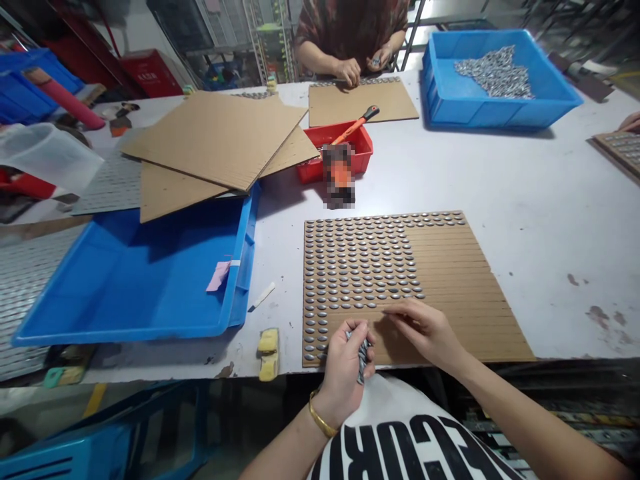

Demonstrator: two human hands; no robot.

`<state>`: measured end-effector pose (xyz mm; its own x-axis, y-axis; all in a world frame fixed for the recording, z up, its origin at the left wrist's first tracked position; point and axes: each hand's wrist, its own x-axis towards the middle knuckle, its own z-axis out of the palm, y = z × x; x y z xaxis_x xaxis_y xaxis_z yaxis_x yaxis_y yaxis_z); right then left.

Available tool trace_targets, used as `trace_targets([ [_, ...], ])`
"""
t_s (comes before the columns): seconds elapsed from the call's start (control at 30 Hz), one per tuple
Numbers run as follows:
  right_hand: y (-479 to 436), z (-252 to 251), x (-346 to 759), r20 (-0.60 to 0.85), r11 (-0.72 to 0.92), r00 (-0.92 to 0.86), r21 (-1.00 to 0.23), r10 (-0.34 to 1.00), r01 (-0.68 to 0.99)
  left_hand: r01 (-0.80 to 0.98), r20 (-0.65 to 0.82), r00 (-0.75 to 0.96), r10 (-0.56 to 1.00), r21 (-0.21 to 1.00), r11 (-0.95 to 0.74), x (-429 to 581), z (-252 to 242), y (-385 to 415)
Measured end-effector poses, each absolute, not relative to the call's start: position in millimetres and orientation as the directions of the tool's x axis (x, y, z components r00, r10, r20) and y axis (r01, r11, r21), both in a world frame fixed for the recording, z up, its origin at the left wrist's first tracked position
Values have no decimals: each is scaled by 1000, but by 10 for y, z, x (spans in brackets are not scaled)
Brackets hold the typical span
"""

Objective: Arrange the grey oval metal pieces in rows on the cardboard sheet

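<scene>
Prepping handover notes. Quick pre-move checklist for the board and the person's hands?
1. Left hand grips a bunch of small metal pieces: ok.
2. Right hand is over the grooved cardboard board, fingertips near the lowest long rows: ok.
3. Board lies flat on the white table: ok.
4. Laid pieces sit in neat rows on the board's left part: ok.
5. All laid pieces face the same way: cannot tell, too small.
6. Spare pieces are piled in the blue bin: ok.
</scene>
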<state>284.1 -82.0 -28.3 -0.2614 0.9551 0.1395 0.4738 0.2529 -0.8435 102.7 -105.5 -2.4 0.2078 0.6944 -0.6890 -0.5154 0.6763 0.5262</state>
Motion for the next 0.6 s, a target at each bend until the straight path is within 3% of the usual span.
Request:
trace_targets([
  [0.13,-732,-440,2937,266,430,-343,-651,901,625,-502,-688,222,691,528,686,1049,-69,-1075],
  [0.3,-663,-520,2900,339,534,-415,-470,844,703,-519,-692,231,684,507,688,1071,-87,-1078],
  [0.47,-675,-519,2880,310,558,-473,-308,824,770,-533,-705,230,671,486,693,1054,-74,-1075],
  [0.6,-683,-528,2888,276,556,-490,-270,827,786,-547,-701,236,673,476,688,1045,-80,-1071],
])
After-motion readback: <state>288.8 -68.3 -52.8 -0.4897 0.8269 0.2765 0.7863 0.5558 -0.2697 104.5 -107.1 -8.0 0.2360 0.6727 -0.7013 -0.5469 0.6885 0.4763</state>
